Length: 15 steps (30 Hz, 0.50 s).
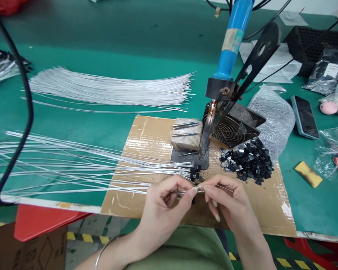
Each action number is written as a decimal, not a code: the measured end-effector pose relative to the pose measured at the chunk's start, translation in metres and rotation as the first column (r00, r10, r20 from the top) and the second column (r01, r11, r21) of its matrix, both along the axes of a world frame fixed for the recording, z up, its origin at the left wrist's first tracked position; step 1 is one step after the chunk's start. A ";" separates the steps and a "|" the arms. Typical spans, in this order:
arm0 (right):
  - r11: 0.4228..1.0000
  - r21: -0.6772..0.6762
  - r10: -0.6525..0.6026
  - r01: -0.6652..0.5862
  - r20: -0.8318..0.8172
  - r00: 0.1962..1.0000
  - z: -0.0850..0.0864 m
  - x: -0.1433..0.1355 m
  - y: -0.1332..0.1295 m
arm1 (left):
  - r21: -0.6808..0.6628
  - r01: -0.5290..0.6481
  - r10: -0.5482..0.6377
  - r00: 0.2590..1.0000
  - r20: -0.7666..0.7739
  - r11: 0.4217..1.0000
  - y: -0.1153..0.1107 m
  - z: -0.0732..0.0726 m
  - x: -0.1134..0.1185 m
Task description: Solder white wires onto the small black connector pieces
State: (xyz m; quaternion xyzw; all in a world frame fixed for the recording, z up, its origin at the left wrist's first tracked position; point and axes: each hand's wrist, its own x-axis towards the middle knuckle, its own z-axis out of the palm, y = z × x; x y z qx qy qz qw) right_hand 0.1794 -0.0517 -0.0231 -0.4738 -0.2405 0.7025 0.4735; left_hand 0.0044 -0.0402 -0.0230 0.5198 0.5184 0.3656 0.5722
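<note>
I see my left hand (163,204) and right hand (224,198) both pinched shut on one thin white wire (198,189) at the near cardboard sheet (146,142) edge, black clips (248,159) piled just far-right.

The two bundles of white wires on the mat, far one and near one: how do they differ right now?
The far wire bundle lies tight and nearly parallel on the green mat, untouched. The near wire bundle is spread out loosely, wires crossing, and its ends reach onto the cardboard sheet beside small black connectors, close to the left hand and right hand. Both are thin white wires with ends pointing right, toward the soldering iron.
</note>
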 end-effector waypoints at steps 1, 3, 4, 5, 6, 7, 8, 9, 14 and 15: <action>1.000 0.008 0.000 0.000 -0.005 1.000 0.000 -0.001 0.000 | -0.007 -0.007 0.007 1.000 0.010 1.000 0.000 0.000 0.000; 1.000 0.016 -0.014 0.014 -0.016 1.000 -0.002 -0.003 -0.001 | -0.018 -0.026 0.026 0.999 0.022 1.000 0.001 0.000 0.001; 0.999 0.020 -0.028 0.028 -0.022 0.999 -0.002 -0.004 -0.002 | -0.020 -0.034 0.034 0.999 0.022 0.999 0.001 0.000 0.001; 0.999 0.022 -0.042 0.043 -0.025 0.999 -0.003 -0.005 -0.002 | -0.018 -0.043 0.044 0.999 0.022 0.999 0.000 0.000 0.002; 0.998 0.025 -0.055 0.055 -0.027 0.998 -0.003 -0.006 -0.003 | -0.014 -0.050 0.050 0.999 0.021 0.999 0.000 0.000 0.002; 0.997 0.030 -0.067 0.067 -0.028 0.997 -0.004 -0.007 -0.003 | -0.010 -0.057 0.057 0.998 0.020 0.998 -0.001 0.000 0.002; 0.997 0.035 -0.074 0.075 -0.027 0.997 -0.004 -0.008 -0.003 | -0.005 -0.061 0.061 0.998 0.020 0.998 -0.001 0.000 0.003; 0.996 0.039 -0.079 0.080 -0.026 0.997 -0.004 -0.009 -0.004 | 0.000 -0.065 0.065 0.998 0.022 0.998 -0.001 0.000 0.003; 0.993 0.050 -0.100 0.103 -0.055 0.993 -0.004 -0.011 -0.004 | 0.005 -0.050 0.050 0.998 0.037 0.999 0.000 0.000 0.004; 0.992 0.050 -0.109 0.112 -0.062 0.992 -0.004 -0.011 -0.004 | 0.005 -0.053 0.052 0.998 0.033 0.999 0.000 0.000 0.005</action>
